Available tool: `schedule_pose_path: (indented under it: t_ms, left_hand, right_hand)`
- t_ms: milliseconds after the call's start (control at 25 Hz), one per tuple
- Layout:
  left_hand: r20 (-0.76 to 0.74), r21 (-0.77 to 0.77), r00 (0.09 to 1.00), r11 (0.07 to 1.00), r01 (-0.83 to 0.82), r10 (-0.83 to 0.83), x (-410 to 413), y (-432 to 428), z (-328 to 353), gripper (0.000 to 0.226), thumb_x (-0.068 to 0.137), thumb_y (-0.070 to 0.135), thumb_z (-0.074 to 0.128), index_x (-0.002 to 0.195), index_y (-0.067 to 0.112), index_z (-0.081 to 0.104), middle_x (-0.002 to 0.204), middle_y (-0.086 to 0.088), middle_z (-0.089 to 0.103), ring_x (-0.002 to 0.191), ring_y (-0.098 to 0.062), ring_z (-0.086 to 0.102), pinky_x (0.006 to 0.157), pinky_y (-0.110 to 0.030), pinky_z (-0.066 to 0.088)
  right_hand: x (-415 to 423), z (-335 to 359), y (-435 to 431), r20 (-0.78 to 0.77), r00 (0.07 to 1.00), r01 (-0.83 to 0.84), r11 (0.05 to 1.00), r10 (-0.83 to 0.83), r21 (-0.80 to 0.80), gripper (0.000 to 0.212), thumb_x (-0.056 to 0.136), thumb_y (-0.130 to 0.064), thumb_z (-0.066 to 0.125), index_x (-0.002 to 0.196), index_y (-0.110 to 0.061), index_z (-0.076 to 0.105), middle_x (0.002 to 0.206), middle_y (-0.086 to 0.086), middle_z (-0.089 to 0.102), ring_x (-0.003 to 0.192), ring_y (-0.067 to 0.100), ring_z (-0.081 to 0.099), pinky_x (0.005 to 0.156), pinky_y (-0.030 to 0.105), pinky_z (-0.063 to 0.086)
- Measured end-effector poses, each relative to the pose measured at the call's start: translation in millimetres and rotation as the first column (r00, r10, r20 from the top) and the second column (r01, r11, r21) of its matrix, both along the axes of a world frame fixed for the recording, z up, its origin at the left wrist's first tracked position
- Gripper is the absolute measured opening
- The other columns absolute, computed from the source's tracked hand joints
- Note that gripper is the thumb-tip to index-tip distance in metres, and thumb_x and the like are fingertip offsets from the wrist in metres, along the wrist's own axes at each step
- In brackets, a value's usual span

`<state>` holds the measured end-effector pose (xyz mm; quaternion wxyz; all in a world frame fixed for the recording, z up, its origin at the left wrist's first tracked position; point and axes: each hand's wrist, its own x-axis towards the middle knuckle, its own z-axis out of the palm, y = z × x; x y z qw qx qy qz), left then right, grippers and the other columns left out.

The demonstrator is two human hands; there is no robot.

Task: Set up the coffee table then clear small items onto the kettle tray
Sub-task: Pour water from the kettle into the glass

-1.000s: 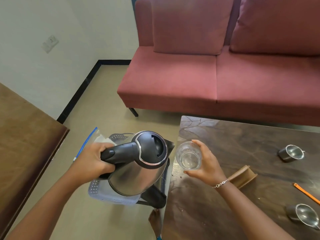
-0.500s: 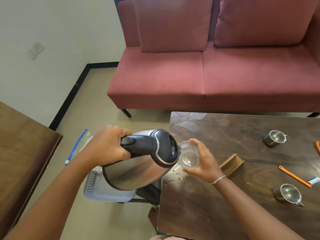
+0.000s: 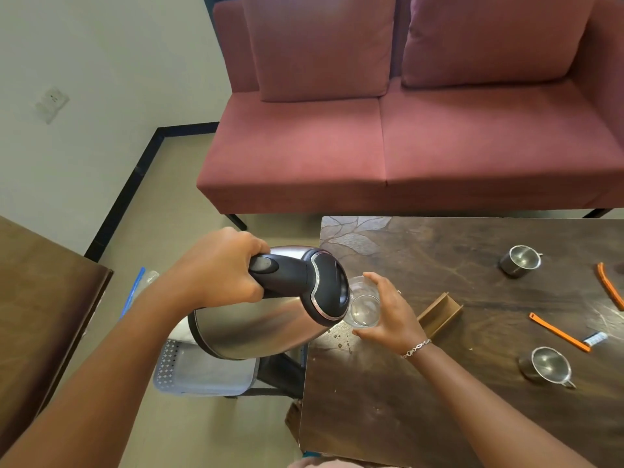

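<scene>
My left hand (image 3: 216, 268) grips the black handle of a steel kettle (image 3: 256, 325), which is tipped far over to the right with its lid end against a clear glass (image 3: 364, 307). My right hand (image 3: 391, 312) holds that glass, tilted toward the kettle, above the left edge of the dark coffee table (image 3: 439, 383). Below the kettle a grey perforated tray (image 3: 202, 373) rests on a low stand beside the table. Two small steel cups (image 3: 520, 261) (image 3: 547, 366) and two orange strips (image 3: 559, 332) (image 3: 609, 285) lie on the table.
A small wooden holder (image 3: 439, 314) lies by my right hand. A small white item (image 3: 596, 338) lies by the near orange strip. A red sofa (image 3: 405, 136) stands behind the table. A brown wooden surface (image 3: 40, 298) is at the left, with a blue-edged plastic bag (image 3: 135, 288) on the floor.
The kettle has tipped further over to the right, and its lid end has come up against the glass. The glass has stayed in my right hand at the table's left edge.
</scene>
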<state>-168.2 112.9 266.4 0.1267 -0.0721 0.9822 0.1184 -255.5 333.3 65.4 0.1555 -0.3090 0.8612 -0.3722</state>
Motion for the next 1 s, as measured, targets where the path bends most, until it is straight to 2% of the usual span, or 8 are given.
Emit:
schedule_pose_path:
  t_ms: [80, 240, 600, 840, 1000]
  left_hand:
    - [0.011, -0.019, 1.000, 1.000, 0.021, -0.021, -3.5, 4.1, 2.5, 0.014, 0.045, 0.024, 0.051, 0.055, 0.015, 0.053, 0.048, 0.000, 0.051, 0.046, -0.021, 0.046, 0.045, -0.028, 0.030]
    - [0.020, -0.050, 0.997, 0.996, 0.070, -0.069, -11.2, 9.2, 2.3, 0.030, 0.045, 0.024, 0.050, 0.066, 0.006, 0.061, 0.057, -0.011, 0.061, 0.056, -0.030, 0.056, 0.047, -0.029, 0.034]
    - [0.049, -0.127, 0.993, 0.985, 0.116, -0.110, -21.6, 18.0, 11.9, 0.028, 0.046, 0.025, 0.047, 0.066, 0.009, 0.060, 0.056, -0.008, 0.058, 0.053, -0.028, 0.050, 0.044, -0.023, 0.028]
    - [0.114, -0.200, 0.986, 0.970, 0.142, -0.121, -30.5, 26.4, 17.6, 0.011, 0.059, 0.016, 0.062, 0.068, 0.010, 0.058, 0.061, -0.006, 0.058, 0.058, -0.029, 0.053, 0.047, -0.025, 0.033]
    - [0.133, -0.245, 0.983, 0.957, 0.157, -0.128, -35.4, 32.1, 18.4, 0.010, 0.060, 0.014, 0.062, 0.068, 0.010, 0.058, 0.059, -0.005, 0.055, 0.057, -0.030, 0.053, 0.047, -0.025, 0.033]
  right_hand:
    - [-0.2, 0.2, 0.2, -0.003, 1.000, -0.005, 1.000, 0.005, 0.002, 0.096, 0.055, -0.022, 0.085, 0.135, -0.008, 0.032, 0.135, 0.008, 0.043, 0.121, 0.022, 0.045, 0.097, 0.022, 0.033]
    - [-2.0, -1.0, -0.2, -0.008, 1.000, -0.006, 1.000, 0.006, 0.017, 0.098, 0.055, -0.024, 0.085, 0.135, -0.008, 0.031, 0.136, 0.008, 0.043, 0.121, 0.022, 0.045, 0.098, 0.029, 0.038]
    - [-1.0, -4.3, -0.2, -0.015, 1.000, -0.006, 0.999, 0.006, 0.033, 0.097, 0.057, -0.023, 0.085, 0.136, -0.008, 0.031, 0.137, 0.010, 0.042, 0.122, 0.024, 0.045, 0.099, 0.031, 0.039]
    - [0.4, -6.4, 0.4, -0.025, 1.000, 0.000, 0.999, 0.001, 0.035, 0.096, 0.057, -0.023, 0.084, 0.136, -0.009, 0.031, 0.137, 0.009, 0.042, 0.121, 0.024, 0.046, 0.098, 0.030, 0.039]
    - [0.4, -5.2, 1.2, -0.030, 1.000, 0.003, 1.000, -0.002, 0.030, 0.096, 0.057, -0.023, 0.084, 0.136, -0.008, 0.031, 0.137, 0.009, 0.042, 0.121, 0.024, 0.046, 0.098, 0.032, 0.039]
